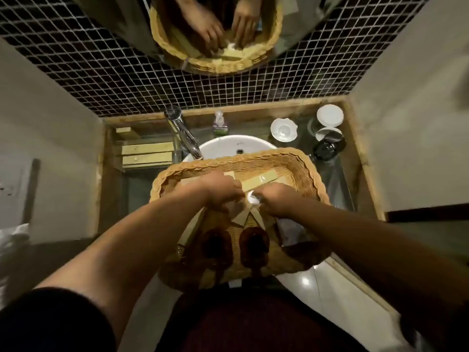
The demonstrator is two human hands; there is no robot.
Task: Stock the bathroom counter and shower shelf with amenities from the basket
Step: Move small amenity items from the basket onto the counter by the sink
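A wicker basket (299,163) rests on the white sink (228,146), holding several tan amenity boxes (258,180) and two dark brown bottles (255,246). Both hands are inside the basket, close together. My left hand (218,190) has its fingers curled over packets in the middle of the basket. My right hand (275,199) pinches a small white round item (253,198) at its fingertips. What the left fingers hold is hidden under the hand.
Several tan boxes (146,154) are stacked on the counter at the left of the sink. A chrome tap (182,134), a soap dispenser (219,124), a white dish (283,130) and covered glasses (328,123) stand behind. A mirror above reflects the basket.
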